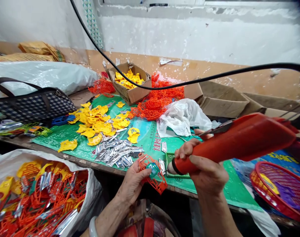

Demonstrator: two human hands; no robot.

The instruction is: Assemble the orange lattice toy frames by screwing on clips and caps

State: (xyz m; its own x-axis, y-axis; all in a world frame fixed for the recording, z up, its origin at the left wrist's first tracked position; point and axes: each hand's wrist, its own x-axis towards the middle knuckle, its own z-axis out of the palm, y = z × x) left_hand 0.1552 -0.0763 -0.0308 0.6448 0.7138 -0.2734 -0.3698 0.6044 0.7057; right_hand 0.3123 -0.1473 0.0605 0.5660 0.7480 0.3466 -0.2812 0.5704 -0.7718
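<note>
My left hand [131, 184] pinches an orange plastic lattice piece [161, 187] with a teal part [153, 170] set in it, thumb on the teal part. My right hand [210, 174] is wrapped round a red-covered power screwdriver [236, 140], held tilted with its nose down to the left. The tip is close to the right edge of the lattice piece; whether they touch I cannot tell. Behind the nose lies a small green tray [168, 158], partly hidden. Silver strips [116, 153] lie heaped beyond my left hand, below a pile of yellow plastic parts [98, 120].
A white sack [94, 192] of orange and yellow assemblies stands at left. At the back are a carton [137, 95] of yellow parts, orange lattice pieces [155, 107] and a white plastic bag [183, 115]. A red basket [276, 209] sits right. A black cable [201, 80] hangs across.
</note>
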